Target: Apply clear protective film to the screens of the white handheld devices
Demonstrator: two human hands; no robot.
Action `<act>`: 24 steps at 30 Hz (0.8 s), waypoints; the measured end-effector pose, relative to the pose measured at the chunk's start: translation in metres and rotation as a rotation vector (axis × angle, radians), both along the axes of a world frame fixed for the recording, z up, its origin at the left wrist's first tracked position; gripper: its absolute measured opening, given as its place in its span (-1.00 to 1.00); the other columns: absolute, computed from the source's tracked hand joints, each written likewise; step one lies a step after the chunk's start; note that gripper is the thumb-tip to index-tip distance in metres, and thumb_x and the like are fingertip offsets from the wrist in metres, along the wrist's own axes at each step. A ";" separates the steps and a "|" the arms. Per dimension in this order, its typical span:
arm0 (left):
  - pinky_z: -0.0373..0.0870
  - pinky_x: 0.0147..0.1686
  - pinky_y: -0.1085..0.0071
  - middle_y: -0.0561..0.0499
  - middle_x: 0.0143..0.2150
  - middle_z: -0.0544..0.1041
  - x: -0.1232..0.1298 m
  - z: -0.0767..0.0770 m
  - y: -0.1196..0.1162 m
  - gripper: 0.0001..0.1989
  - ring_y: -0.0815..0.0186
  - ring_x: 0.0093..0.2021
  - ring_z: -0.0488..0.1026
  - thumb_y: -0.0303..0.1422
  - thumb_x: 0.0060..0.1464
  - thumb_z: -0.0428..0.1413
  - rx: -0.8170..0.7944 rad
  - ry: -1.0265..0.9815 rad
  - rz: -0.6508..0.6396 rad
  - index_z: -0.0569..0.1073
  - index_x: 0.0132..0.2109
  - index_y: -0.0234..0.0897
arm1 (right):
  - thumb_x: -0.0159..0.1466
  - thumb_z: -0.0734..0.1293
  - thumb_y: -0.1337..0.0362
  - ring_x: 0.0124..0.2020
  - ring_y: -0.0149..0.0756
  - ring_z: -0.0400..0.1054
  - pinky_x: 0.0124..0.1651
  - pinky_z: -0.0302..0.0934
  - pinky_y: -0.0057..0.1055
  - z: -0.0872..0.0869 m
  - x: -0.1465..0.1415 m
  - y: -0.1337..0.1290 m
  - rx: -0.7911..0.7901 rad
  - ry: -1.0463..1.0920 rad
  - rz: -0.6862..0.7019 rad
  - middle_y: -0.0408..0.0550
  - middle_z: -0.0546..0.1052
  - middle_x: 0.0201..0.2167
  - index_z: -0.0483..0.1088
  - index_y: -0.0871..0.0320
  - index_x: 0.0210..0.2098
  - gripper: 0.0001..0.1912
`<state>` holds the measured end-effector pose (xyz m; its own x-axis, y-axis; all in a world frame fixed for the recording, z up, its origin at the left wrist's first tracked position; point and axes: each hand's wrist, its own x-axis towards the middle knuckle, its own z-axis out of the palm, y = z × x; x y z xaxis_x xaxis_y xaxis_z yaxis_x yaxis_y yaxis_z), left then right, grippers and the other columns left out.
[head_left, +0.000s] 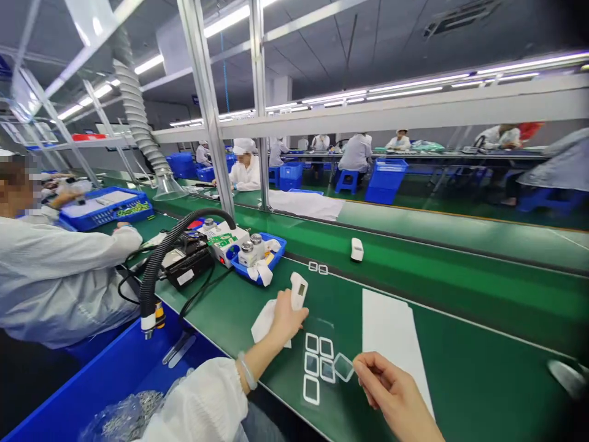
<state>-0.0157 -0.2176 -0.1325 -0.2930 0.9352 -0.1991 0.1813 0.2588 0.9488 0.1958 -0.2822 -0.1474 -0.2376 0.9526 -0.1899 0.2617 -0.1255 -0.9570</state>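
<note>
My left hand [286, 316] is closed around a white handheld device [299, 291] with a small grey display, above a white cloth [264, 322]. Between thumb and fingers, my right hand [389, 387] pinches the corner of a small clear square film [343, 367]. Left of that film, several white-bordered square frames [311, 390] lie in two columns on a transparent sheet; some have clear film inside. White paper [391, 331] lies on the green table beyond my right hand.
A blue tray [277, 258] holds metal-capped bottles. Two small frames [318, 268] lie near the green belt [414, 270], which carries a white device [357, 250]. A blue bin [115, 368] stands lower left. A person in white [59, 276] sits at left.
</note>
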 end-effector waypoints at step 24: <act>0.16 -0.63 0.62 0.06 -0.56 0.38 -0.257 -0.064 -0.213 -0.55 0.52 -0.66 0.28 0.00 0.15 -0.10 0.095 -0.765 0.923 0.35 -0.24 -0.35 | 0.29 0.07 0.21 -0.61 -0.46 0.25 -0.56 0.11 -0.57 -0.048 -0.442 -0.080 -0.109 0.175 0.379 -0.13 0.35 -0.56 0.21 0.18 -0.30 -0.80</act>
